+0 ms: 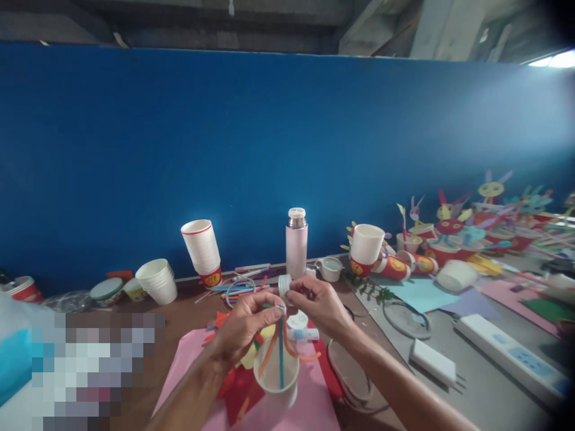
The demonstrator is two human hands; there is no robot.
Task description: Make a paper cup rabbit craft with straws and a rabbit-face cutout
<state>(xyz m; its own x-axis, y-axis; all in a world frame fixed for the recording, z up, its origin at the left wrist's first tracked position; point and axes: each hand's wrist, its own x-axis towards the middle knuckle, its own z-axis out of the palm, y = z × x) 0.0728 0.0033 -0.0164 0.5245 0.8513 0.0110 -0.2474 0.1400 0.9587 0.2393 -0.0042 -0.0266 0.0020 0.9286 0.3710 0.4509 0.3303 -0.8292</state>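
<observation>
Far left: a pixelated patch (90, 371) covers part of the view, with a red paper cup (24, 290) on its side at its 11 o'clock. Next along the brown table (130, 407): a round tin with a green lid (106, 290), a nested stack of white paper cups (157, 281) tilted on its side, and a taller white cup stack (200, 248) standing on a red cup, leaning slightly. Coloured straws (238, 287) lie in a loose pile at 1 o'clock from the left hand (245, 323). That hand is clenched in a fingertip pinch on the top ends of the coloured paper strips (281, 353), which hang into a white paper cup (276, 374). Cup sits at 6 o'clock from the pinch, above pink paper (305, 407) and red paper cutouts (238, 389); can't tell if it touches the paper. Right hand (318, 305) is closed at the fingertips, right beside the left, against a white plastic cap (284, 286); can't tell if the cap is gripped or only touched. Pink insulated bottle (296, 242) stands at 12 o'clock from the hands. Further right on the grey table (485, 395): white power bank (433, 359), white power strip (507, 359), and finished paper-cup crafts (449, 239) along the blue wall (269, 131).
</observation>
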